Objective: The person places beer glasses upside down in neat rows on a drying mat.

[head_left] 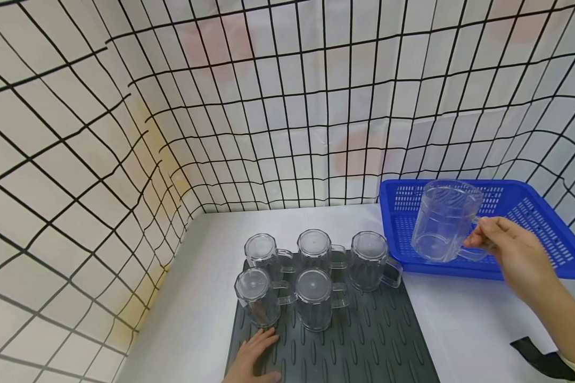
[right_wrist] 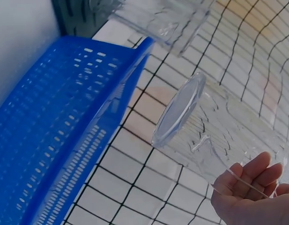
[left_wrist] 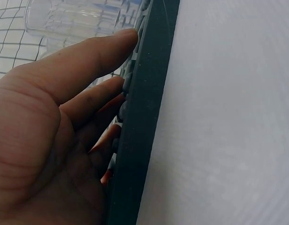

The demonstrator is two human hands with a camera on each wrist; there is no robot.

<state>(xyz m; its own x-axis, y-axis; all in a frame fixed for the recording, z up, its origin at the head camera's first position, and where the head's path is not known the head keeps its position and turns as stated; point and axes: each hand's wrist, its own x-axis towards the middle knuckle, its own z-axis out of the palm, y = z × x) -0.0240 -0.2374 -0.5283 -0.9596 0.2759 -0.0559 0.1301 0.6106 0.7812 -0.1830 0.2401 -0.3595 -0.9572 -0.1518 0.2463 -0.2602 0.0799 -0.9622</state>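
My right hand (head_left: 512,250) grips the handle of a clear glass mug (head_left: 445,221) and holds it, slightly tilted, above a blue basket (head_left: 393,213). In the right wrist view, my fingers (right_wrist: 252,176) curl round the handle, and the mug's round base (right_wrist: 179,110) faces the camera. My left hand (head_left: 256,354) rests with relaxed fingers on a dark ribbed mat (head_left: 364,340), close to the front left mug (head_left: 259,298). Several clear mugs stand on this mat in two rows, bottoms up, handles pointing right. The left wrist view shows the fingertips at the mat's edge (left_wrist: 151,93).
A black wire grid (head_left: 287,106) with white sheeting behind it rises at the back and sides. The white table (head_left: 182,298) shows around the mat. A black strap (head_left: 539,356) lies by the right forearm.
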